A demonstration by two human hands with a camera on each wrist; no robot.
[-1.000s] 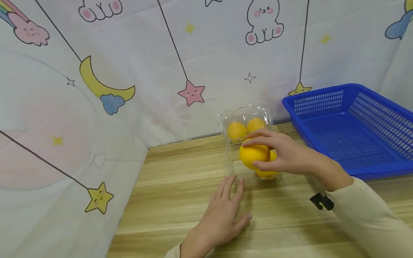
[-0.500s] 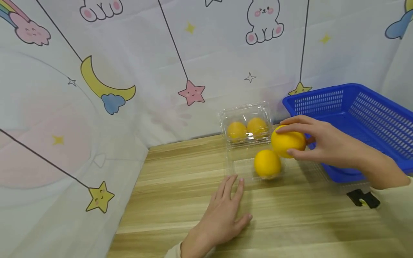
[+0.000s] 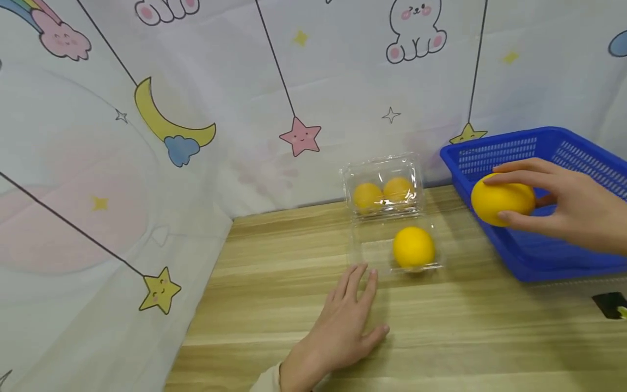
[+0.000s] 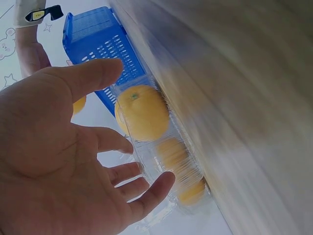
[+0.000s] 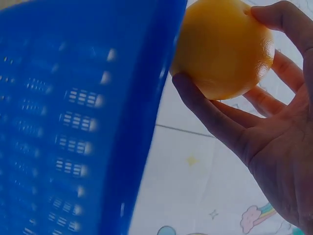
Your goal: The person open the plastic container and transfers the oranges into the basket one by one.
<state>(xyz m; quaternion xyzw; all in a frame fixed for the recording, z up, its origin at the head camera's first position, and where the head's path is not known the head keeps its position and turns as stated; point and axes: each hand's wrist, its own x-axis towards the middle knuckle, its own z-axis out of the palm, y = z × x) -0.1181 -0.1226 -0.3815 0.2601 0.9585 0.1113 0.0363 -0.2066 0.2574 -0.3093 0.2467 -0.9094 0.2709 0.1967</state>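
My right hand (image 3: 583,204) grips an orange (image 3: 502,201) between thumb and fingers, above the left side of a blue plastic basket (image 3: 534,267). In the right wrist view the held orange (image 5: 225,49) overlaps the basket rim (image 5: 146,112). An opened clear plastic clamshell box (image 3: 377,250) lies left of the basket. One orange (image 3: 413,247) sits in its near part, and two more oranges (image 3: 367,197) show through clear plastic at its far part. My left hand (image 3: 338,332) is held low over the table with fingers spread, fingertips close to the box's near edge.
The wood-grain table (image 3: 274,283) runs back to a white cloth (image 3: 245,109) printed with stars and a moon, which also covers the left side. A black clip-like piece (image 3: 609,305) shows near the right wrist.
My right hand has carried the orange from over the clamshell box rightward to above the basket. The left hand stays in place. The head view has shifted slightly.
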